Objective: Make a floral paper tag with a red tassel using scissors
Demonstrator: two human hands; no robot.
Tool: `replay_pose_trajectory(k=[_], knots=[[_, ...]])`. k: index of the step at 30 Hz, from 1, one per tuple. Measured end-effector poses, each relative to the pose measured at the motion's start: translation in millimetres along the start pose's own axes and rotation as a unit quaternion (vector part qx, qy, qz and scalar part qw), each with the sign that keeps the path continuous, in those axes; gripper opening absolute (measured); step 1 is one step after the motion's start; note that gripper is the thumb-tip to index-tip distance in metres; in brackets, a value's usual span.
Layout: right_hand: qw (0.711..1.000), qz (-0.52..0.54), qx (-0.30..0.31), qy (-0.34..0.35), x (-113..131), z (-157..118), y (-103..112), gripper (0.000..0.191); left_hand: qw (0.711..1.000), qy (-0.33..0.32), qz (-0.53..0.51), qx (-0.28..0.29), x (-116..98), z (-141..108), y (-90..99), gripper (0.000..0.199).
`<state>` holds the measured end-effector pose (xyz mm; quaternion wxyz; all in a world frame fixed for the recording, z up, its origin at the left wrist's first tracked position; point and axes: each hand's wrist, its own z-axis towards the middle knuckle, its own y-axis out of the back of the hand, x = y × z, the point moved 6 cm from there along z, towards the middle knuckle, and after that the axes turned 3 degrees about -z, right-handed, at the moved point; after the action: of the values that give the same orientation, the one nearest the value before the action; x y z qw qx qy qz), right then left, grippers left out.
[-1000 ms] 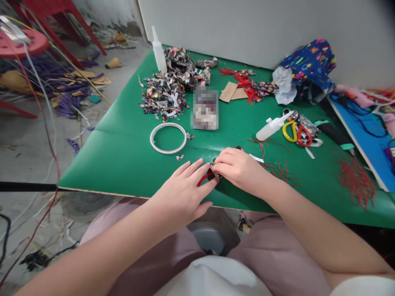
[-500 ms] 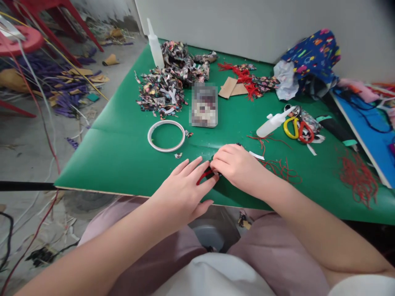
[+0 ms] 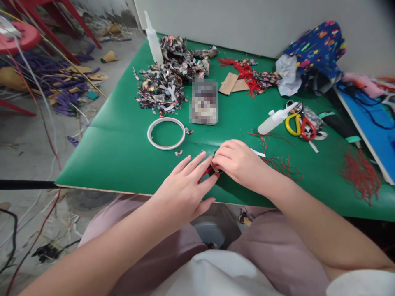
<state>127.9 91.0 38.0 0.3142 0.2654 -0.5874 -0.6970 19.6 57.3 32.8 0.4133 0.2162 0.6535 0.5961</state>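
My left hand (image 3: 187,185) lies flat near the table's front edge, fingers stretched and apart. Under its fingertips shows a bit of red cord (image 3: 204,174), pressed on the green tabletop. Close against it, my right hand (image 3: 236,162) is closed, its fingertips pinching a small dark patterned fabric piece (image 3: 219,171) joined to the red cord. Most of this piece is hidden by the fingers. A white paper strip (image 3: 258,153) and loose red strings (image 3: 282,167) lie just beyond the right hand.
On the green table (image 3: 117,158) are a roll of white tape (image 3: 150,139), a pile of patterned fabric pieces (image 3: 160,92), a blurred-out phone-sized object (image 3: 204,102), two squeeze bottles (image 3: 273,121), scissors with yellow and red handles (image 3: 293,125) and a red string tangle (image 3: 361,176).
My right hand has shifted slightly over the fabric piece, its fingertips still closed. The left hand stays nearly in place, and the whole view has tilted a little.
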Motion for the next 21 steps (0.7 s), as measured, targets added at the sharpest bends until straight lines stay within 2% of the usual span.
replay_pose_trajectory(k=[5,12,17,21], knots=[[1.000,0.018,0.012,-0.008,-2,-1,1,0.013,1.000,-0.009,-0.001,0.009,-1,1,-2.4,0.047],[0.998,0.021,0.050,-0.037,-2,-3,2,0.015,1.000,-0.012,-0.001,0.014,0,2,4.6,0.047],[0.997,0.029,0.059,-0.042,-1,-4,3,0.016,1.000,-0.016,-0.008,-0.011,-2,5,9.8,0.051],[0.995,0.078,0.054,-0.034,-7,-3,6,0.015,1.000,-0.016,-0.005,-0.011,-1,7,8.7,0.055]])
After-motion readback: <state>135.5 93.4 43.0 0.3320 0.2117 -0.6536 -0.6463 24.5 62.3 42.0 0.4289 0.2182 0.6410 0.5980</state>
